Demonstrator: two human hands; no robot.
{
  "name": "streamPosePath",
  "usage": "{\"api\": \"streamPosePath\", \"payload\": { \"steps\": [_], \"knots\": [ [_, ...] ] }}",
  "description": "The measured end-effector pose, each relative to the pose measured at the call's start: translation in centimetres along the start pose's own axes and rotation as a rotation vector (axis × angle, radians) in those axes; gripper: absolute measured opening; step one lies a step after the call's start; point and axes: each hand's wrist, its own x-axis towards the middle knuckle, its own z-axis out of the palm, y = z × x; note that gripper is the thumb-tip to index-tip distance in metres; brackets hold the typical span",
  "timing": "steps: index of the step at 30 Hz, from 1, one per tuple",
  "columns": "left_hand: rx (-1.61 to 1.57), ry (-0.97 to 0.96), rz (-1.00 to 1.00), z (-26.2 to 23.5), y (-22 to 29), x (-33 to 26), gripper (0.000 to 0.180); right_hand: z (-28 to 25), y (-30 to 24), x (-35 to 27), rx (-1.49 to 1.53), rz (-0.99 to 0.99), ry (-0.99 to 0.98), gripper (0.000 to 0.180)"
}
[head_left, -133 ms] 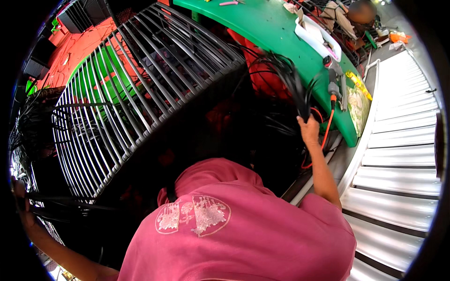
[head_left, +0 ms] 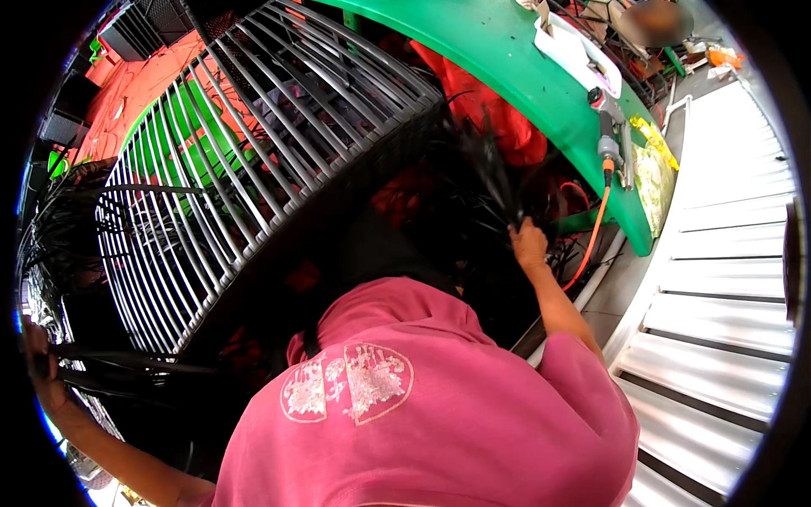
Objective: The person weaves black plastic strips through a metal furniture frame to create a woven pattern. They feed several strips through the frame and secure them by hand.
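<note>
My right hand (head_left: 530, 243) is closed around a bundle of long, thin black strips (head_left: 492, 173), which fan out blurred above it. It is in front of the green table's edge. Far out at the left rim, my left hand (head_left: 42, 359) is closed around more black strips (head_left: 127, 358) that stretch toward the middle; its fingers are partly in shadow. Between my hands stands a curved frame of grey metal bars (head_left: 287, 144), with black strips (head_left: 68, 215) hanging at its left end. The dark area under the frame hides where the strips end.
A green table (head_left: 498, 63) bears a white basket (head_left: 583, 59) and an air tool (head_left: 606, 139) with an orange hose (head_left: 591, 237). Red cloth (head_left: 498, 118) hangs beneath it. White slatted panels (head_left: 710, 321) lie to the right. Another person (head_left: 655, 24) is at the far right.
My right hand has moved left and slightly down with its bundle of black strips, which has swung left. My left hand stays in nearly the same place.
</note>
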Motion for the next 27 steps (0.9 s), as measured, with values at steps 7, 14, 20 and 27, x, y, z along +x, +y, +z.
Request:
{"api": "streamPosePath", "payload": {
  "steps": [7, 14, 20, 27],
  "knots": [
    [0.007, 0.027, -0.083, 5.2, 2.0, -1.9, 0.033, 15.8, 3.0, -6.2, -0.200, -0.446, -0.765, 0.052],
    [0.218, -0.048, -0.030, 10.6, 7.1, -5.7, 0.048, 0.1, -7.1, -1.4, -0.201, -0.718, -1.187, 0.062],
    [0.602, -0.175, 0.330, 19.6, 12.8, -6.8, 0.042, -25.8, -21.7, 2.7, 1.152, -1.154, -0.602, 0.039],
    [0.834, -0.119, 0.562, 20.0, 19.5, -6.6, 0.040, -37.9, -36.4, -3.1, 1.438, -1.516, -0.379, 0.120]
  ]
}}
